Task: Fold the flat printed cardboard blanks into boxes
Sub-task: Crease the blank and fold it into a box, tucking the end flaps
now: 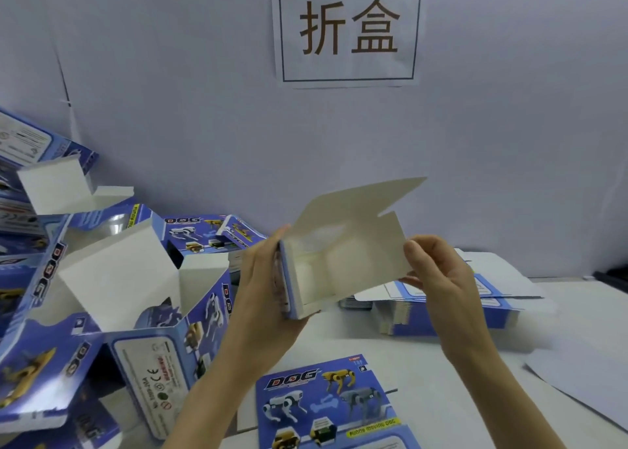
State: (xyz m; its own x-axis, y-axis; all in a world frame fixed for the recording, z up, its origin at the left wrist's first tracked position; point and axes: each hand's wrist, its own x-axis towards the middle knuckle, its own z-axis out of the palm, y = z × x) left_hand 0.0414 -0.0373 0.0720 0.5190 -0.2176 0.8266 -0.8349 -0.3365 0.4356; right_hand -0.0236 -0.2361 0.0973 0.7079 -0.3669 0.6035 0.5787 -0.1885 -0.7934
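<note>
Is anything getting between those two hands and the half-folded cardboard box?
Nothing visible does. The left hand grips the blue-printed, white-lined cardboard box by its left wall, and the right hand pinches its white side flap directly.

The half-folded box (343, 261) in the middle is plain off-white inside, with a blue printed edge at its left. The flat blank (323, 401) nearest on the white table (367, 343) is blue, printed with yellow, white and grey robot dogs, "DOG" lettering and a yellow caption strip. The folded boxes (112, 295) heaped at the left carry the same blue print, white inside. The stack of blanks (407, 319) at the right looks blue with pale borders, though it is blurred. The far wall (204, 108) is pale lavender-grey; its paper sign (348, 27) is white with dark brown characters in a thin dark frame.
</note>
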